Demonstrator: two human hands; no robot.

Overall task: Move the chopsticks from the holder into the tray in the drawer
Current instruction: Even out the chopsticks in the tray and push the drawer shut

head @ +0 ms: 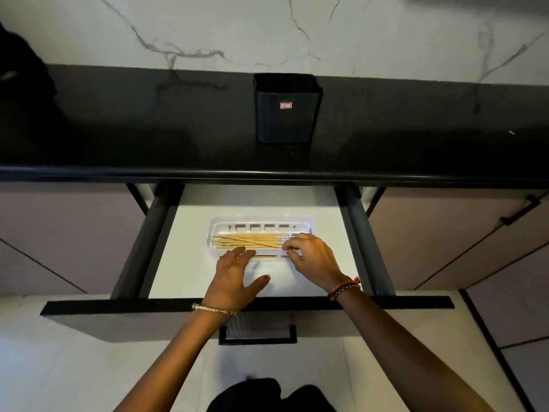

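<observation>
Chopsticks point(248, 241) in drawer tray point(219, 226), both hands point(312, 257) at its edge

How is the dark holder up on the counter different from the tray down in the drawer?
The holder is dark, tall and upright, standing on the black counter; the tray is clear, low and flat, lying in the open drawer. No chopsticks stick out of the holder, while the tray carries a bundle of chopsticks lying lengthwise, one crossing the others. Both hands reach only to the tray. Both are containers for chopsticks.
</observation>
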